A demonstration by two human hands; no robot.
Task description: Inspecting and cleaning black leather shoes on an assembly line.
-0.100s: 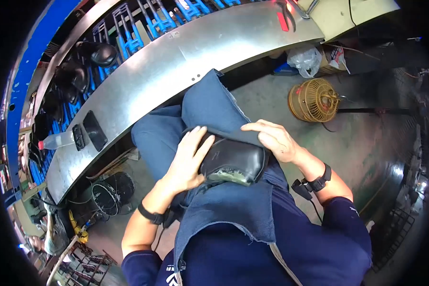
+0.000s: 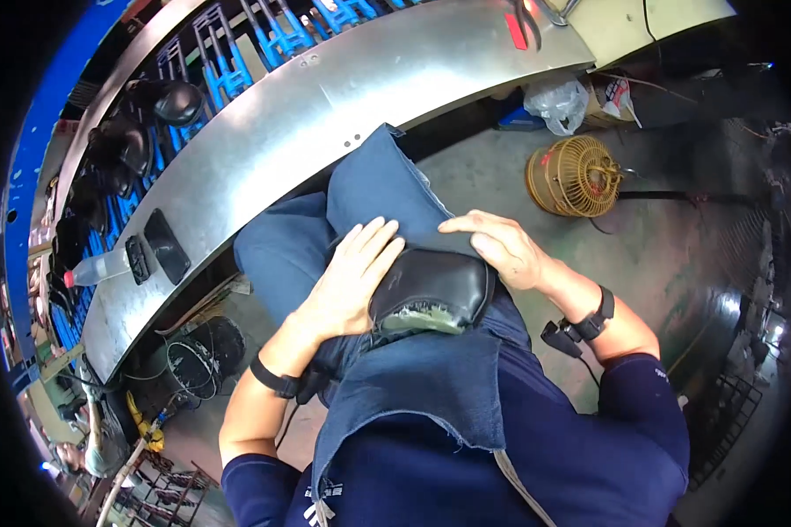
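Note:
A black leather shoe upper (image 2: 431, 290) with a grey-green inner edge lies on my lap, on a blue denim apron (image 2: 387, 193). My left hand (image 2: 351, 277) rests flat on its left side, fingers spread and pointing up. My right hand (image 2: 497, 246) lies on the apron just above the shoe's right end, fingers stretched to the left and touching the cloth. Neither hand grips anything. Both wrists wear black bands.
A curved metal workbench (image 2: 325, 114) runs across in front of my knees, with a phone (image 2: 165, 246) and a plastic bottle (image 2: 97, 266) on it. Black shoes (image 2: 163, 101) sit on blue racks behind. A round golden cage (image 2: 576, 180) stands on the floor at right; a black bucket (image 2: 198, 351) at left.

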